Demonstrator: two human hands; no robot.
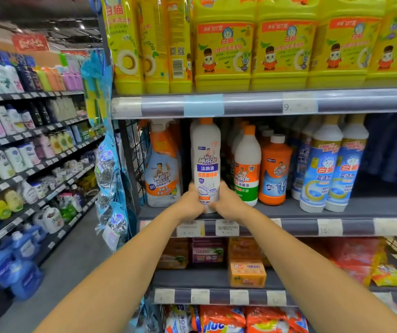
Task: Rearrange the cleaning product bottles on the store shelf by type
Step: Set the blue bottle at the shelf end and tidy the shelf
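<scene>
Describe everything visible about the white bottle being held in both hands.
The white bottle is tall, slim and looks like plastic, with an orange cap at the top. Its label reads Mr Muscle, with a purple band and orange characters beneath. It stands upright at the front edge of the middle shelf, between a spray bottle and a white and orange bottle. The left hand and right hand clasp its lower part from either side, covering its base.

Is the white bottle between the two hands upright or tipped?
Upright: white bottle shows its orange cap on top, base at the shelf, label reading level.
</scene>
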